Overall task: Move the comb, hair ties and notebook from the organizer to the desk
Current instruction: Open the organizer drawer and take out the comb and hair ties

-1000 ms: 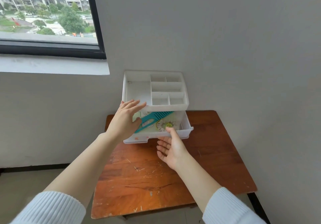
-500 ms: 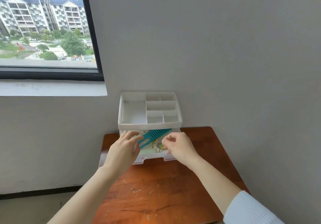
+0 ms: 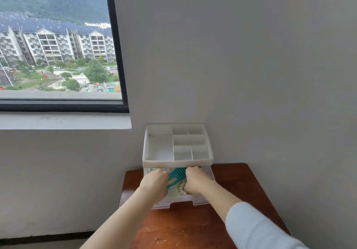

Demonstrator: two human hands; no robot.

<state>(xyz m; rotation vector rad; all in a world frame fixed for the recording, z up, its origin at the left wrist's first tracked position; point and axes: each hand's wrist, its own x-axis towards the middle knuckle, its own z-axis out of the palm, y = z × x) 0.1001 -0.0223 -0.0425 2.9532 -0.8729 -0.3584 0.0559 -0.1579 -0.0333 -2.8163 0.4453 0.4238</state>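
Observation:
The white organizer [image 3: 177,160] stands at the back of the wooden desk [image 3: 193,229], with its lower drawer [image 3: 201,200] pulled out. A teal comb [image 3: 178,174] lies slantwise in the drawer on a patterned notebook [image 3: 176,188]. My left hand [image 3: 154,185] is in the drawer, its fingers curled onto the comb's left edge. Just right of the comb, my right hand [image 3: 195,181] has its fingers curled down onto the notebook, and their tips are hidden. The hair ties are out of sight, where my right hand covers the drawer.
The organizer's top tray [image 3: 160,148] has several bare compartments. Grey walls meet right behind the organizer and run along the desk's right side. A window sill [image 3: 63,120] juts out at the upper left. The scratched desk surface lies in front of the drawer.
Both hands have moved further into the drawer, the right one from below its front edge onto the notebook beside the comb. The view has tilted upward, showing more wall and window.

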